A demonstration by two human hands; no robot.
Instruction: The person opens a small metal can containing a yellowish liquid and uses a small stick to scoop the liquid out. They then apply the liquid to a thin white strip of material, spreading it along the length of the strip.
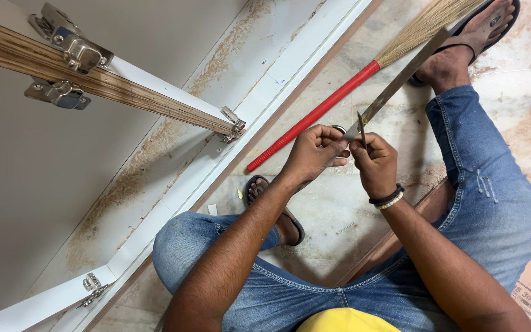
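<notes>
My left hand (314, 154) and my right hand (375, 161) meet above the floor, between my knees. The left hand grips the near end of a long flat metal file (401, 80) that slants up and to the right. The right hand pinches a small thin dark blade-like piece (361, 126) upright against the file. A black and white bead bracelet (388, 198) circles my right wrist. I sit in blue jeans with sandals on both feet.
A broom with a red handle (314, 114) lies on the stone floor beside a white cabinet frame (228, 154). Metal hinges (72, 46) sit on a cabinet door at top left. A wooden strip (394, 237) lies under my right leg. A small nail (345, 228) lies on the floor.
</notes>
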